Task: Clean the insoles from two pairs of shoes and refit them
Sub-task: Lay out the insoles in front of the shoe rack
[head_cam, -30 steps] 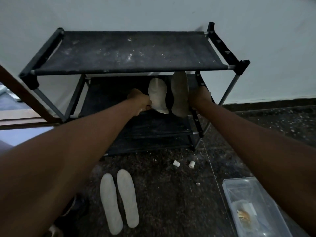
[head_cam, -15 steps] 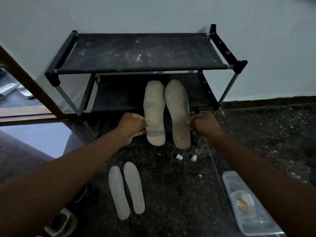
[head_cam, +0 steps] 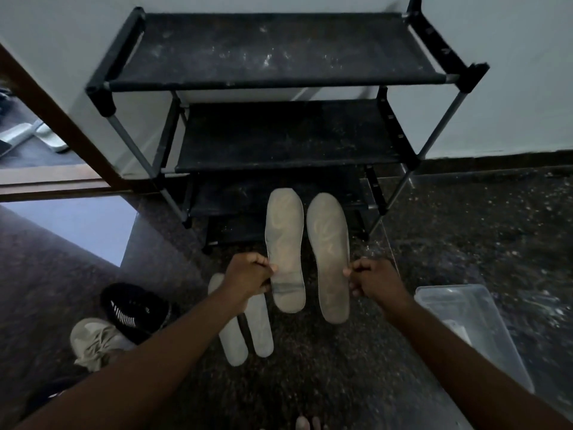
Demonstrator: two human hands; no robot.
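Left hand pinches edge of worn beige foam insole near heel, fingers curled. Right hand pinches matching beige insole likewise. Both insoles held side by side, not touching, above dark speckled floor, before black fabric-shelf shoe rack. Pale grey insole pair on floor under left hand. Black mesh shoe, beige laced sneaker left; clear plastic box right.

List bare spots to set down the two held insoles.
Floor between the floor insoles and clear bin; rack's dusty middle shelf and top shelf. Crowded at left: black shoe and beige sneaker beside the floor insoles.
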